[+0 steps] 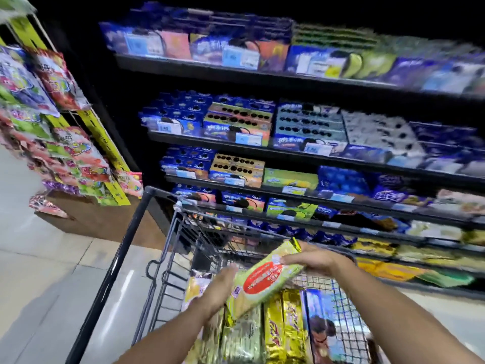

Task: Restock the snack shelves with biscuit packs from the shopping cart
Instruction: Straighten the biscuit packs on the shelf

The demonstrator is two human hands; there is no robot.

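Left hand (pixel 220 290) and right hand (pixel 312 258) hold one green pack (pixel 262 282) over one cart (pixel 115 269).

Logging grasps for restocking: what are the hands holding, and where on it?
A green biscuit pack: left hand holds its lower end, right hand its upper end.

L hand (pixel 219 287) + R hand (pixel 313 258) hold green pack (pixel 265 282) | above cart (pixel 119 258)

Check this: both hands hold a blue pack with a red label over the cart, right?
Wrong colour: the head view shows the pack is green, not blue. Left hand and right hand both hold it, with its red label, over the cart.
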